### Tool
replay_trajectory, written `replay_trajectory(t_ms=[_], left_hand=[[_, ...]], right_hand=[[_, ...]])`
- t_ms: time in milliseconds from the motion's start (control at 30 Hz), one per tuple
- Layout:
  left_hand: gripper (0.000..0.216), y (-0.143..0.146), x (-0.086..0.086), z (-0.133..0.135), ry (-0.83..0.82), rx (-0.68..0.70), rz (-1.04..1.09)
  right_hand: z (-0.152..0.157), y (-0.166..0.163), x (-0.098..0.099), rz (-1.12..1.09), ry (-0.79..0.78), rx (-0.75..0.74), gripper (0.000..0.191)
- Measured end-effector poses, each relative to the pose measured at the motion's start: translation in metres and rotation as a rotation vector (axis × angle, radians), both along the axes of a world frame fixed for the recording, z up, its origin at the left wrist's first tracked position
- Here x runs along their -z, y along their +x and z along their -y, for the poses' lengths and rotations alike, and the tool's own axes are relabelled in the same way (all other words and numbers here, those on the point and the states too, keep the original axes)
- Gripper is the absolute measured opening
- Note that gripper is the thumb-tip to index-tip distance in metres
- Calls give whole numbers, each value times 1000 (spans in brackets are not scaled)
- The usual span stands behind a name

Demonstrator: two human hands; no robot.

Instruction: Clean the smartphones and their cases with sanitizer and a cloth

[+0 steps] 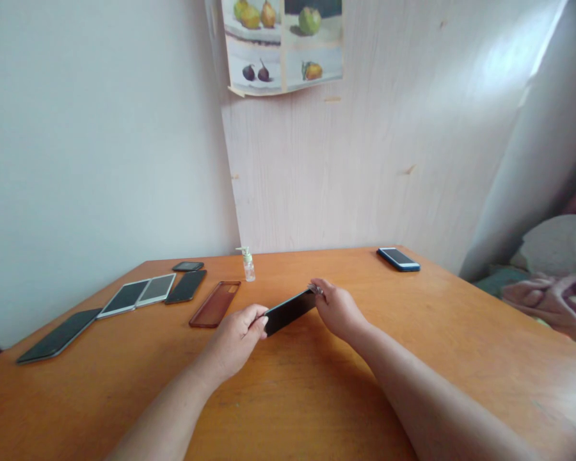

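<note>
- Showing a dark phone (290,315) held tilted over the wooden table (288,410), between the two hands, its black face toward the viewer.
- Left hand (237,339): grasping the phone's near-left end, thumb on the face, fingers curled at the edge.
- Right hand (340,310): fingers bent at the opposite, higher end, with a small glinting item (314,289) at the fingertips; whether they grip the phone, the item or both cannot be told.
- Handling (judged): a thin, stiff slab, probably light, with a smooth face likely to slip under damp fingers and glass liable to crack if dropped.
- Hold (judged): best taken by opposite edges, without twisting or pressing mid-screen.
- Beside the left hand: a reddish-brown case (215,304); beyond it, a pump bottle (248,266).
</note>
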State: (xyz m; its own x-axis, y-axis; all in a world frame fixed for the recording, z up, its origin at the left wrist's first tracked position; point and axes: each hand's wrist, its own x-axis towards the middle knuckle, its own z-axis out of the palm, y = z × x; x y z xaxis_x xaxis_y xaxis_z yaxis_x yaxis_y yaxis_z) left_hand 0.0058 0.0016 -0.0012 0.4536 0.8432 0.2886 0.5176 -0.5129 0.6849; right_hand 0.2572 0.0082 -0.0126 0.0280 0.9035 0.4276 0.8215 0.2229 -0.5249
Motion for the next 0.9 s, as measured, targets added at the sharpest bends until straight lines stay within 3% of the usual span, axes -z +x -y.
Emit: replay_trajectory(t_ms=[233, 500, 733, 800, 900], left_hand=[[23, -1, -1, -1, 25, 2, -27], [23, -3, 4, -3, -13, 5, -11], [23, -3, 1, -2, 18, 12, -17], [23, -3, 1, -2, 16, 14, -13], [23, -3, 1, -2, -1, 10, -7]], right_hand=[[22, -30, -2, 43, 52, -282, 43], [2, 5, -8, 29, -13, 38, 37], [16, -21, -4, 58, 59, -211, 39], [14, -17, -4, 40, 52, -179, 38], [5, 0, -7, -69, 0, -9, 32]])
